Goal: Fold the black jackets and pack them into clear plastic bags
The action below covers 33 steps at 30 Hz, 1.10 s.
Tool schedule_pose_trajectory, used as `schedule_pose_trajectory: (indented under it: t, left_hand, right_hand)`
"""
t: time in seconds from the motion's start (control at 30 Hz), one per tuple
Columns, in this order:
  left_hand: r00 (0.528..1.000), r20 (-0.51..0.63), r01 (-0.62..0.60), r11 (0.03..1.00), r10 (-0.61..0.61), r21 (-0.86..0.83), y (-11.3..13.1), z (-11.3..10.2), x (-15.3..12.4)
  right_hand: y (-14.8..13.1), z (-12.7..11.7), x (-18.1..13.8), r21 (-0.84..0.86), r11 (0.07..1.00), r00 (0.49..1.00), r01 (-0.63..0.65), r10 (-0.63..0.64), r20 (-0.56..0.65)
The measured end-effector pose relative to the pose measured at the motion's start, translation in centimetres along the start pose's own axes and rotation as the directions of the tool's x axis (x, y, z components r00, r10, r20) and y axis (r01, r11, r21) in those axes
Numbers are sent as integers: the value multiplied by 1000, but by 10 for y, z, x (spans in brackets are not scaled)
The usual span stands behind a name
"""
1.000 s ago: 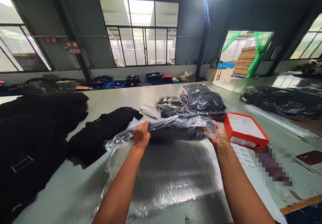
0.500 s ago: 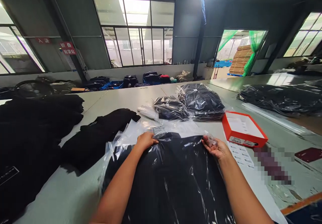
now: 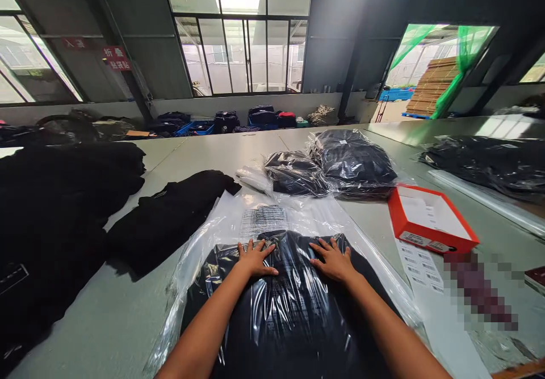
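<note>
A folded black garment (image 3: 293, 316) lies inside a clear plastic bag (image 3: 230, 214) on the table in front of me. Printed text shows on the bag beyond the garment's top edge. My left hand (image 3: 255, 259) rests on the plastic near the garment's upper left, fingers spread. On the upper right part my right hand (image 3: 334, 259) lies with its fingers spread too. Both palms press on the bag and neither hand grips anything. The garment's lower end runs out of view.
Black garments (image 3: 170, 214) are heaped on the left. Bagged garments (image 3: 353, 160) are stacked at the back. On the right stand an orange-red box (image 3: 430, 231) and a barcode label sheet (image 3: 421, 265). A long clear plastic roll (image 3: 485, 203) lies farther right.
Both hands have let go of the bag's top edge and now lie flat on the bag. The plastic extends beyond the garment's top, with its printed text in plain view. My view has tilted down.
</note>
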<state>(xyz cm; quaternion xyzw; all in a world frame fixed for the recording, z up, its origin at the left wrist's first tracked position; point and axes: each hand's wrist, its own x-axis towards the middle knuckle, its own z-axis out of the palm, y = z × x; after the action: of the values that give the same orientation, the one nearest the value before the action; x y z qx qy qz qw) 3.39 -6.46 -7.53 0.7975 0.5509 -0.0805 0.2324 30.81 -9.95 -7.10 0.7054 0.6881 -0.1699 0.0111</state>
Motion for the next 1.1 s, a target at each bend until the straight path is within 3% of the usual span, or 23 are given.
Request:
schedule_pose_trajectory:
  t: [0.17, 0.37, 0.6, 0.7, 0.8, 0.9, 1.0, 1.1]
  left_hand:
    - [1000, -23, 16, 998, -18, -57, -17, 9, 28]
    - [992, -118, 39, 993, -52, -113, -21, 20, 49]
    - [992, -84, 76, 982, -92, -174, -9, 23, 37]
    - [998, -27, 56, 976, -63, -213, -6, 18, 30]
    - [999, -25, 23, 972, -30, -232, -11, 3, 24]
    - [984, -174, 25, 991, -48, -131, -29, -10, 12]
    - [969, -226, 86, 994, -98, -64, -56, -6, -3]
    - [967, -180, 162, 981, -179, -106, -83, 10, -8]
  right_hand:
    - [11, 6, 28, -103, 991, 994, -80, 87, 60]
    - [20, 23, 44, -66, 990, 992, -128, 128, -13]
    - [24, 35, 41, -56, 986, 986, -155, 151, -69]
    - [24, 20, 43, -47, 985, 986, -164, 166, 29]
    - [0, -2, 48, -110, 974, 969, -200, 213, 124]
    - [-51, -8, 49, -135, 990, 994, -47, 61, 95]
    - [-106, 11, 47, -101, 981, 981, 165, -153, 121]
    - [-138, 34, 49, -137, 974, 979, 182, -166, 121]
